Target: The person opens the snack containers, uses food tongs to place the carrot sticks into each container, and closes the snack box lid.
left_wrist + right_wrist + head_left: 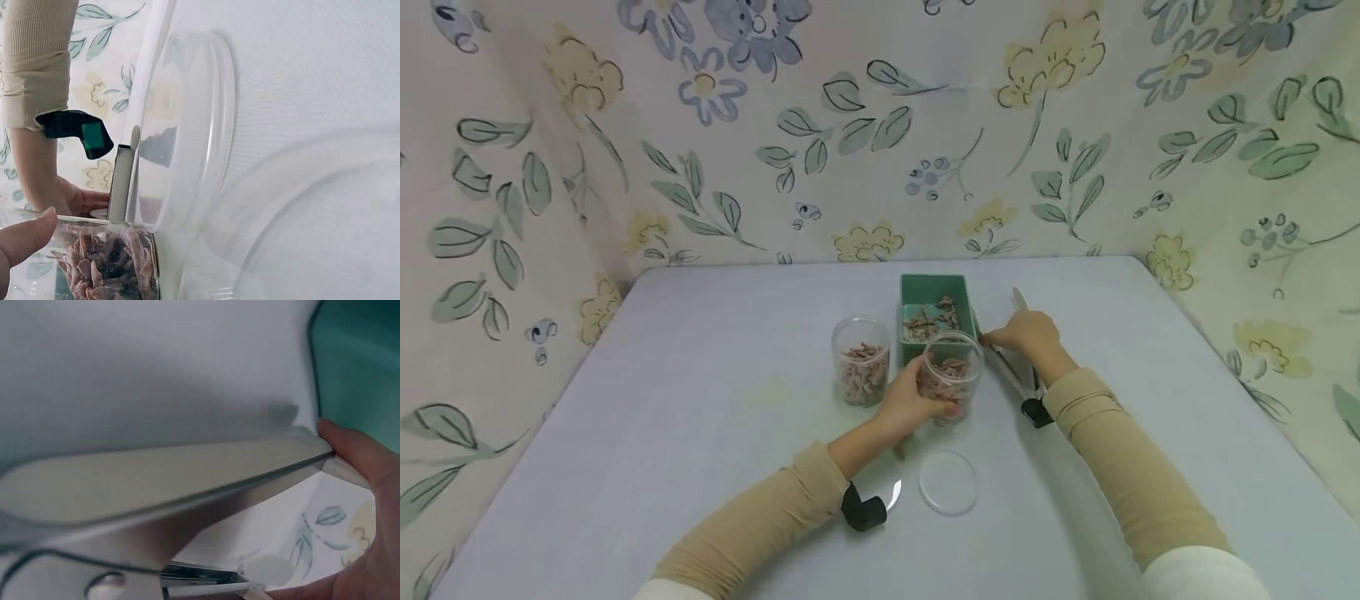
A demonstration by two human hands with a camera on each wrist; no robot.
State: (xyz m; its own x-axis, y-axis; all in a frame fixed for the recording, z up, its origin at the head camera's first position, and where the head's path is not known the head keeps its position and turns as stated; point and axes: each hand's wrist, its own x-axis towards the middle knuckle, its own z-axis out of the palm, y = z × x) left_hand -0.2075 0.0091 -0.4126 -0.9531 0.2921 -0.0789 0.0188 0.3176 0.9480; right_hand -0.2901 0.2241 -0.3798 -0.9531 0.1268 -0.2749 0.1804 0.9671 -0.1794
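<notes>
My left hand [916, 403] grips an open clear jar [964, 390] holding pinkish-brown dried strips, just in front of a green rectangular box [917, 287]. Similar strips [942, 312] lie in the box. To the jar's left stands a second clear jar [861, 385], filled with the same strips. My right hand [1028, 335] holds metal tongs [1009, 371] with cream-coloured inlays beside the box. In the right wrist view the thumb presses one arm of the tongs [169, 478] near its end; the other fingers are partly cut off. The tongs' arms stand apart.
A clear round lid [949, 483] lies on the white table [737, 350] in front of the held jar. Another clear curved edge [895, 493] shows beside the black left wrist camera [863, 512]. Flowered cloth [865, 150] hangs behind the table.
</notes>
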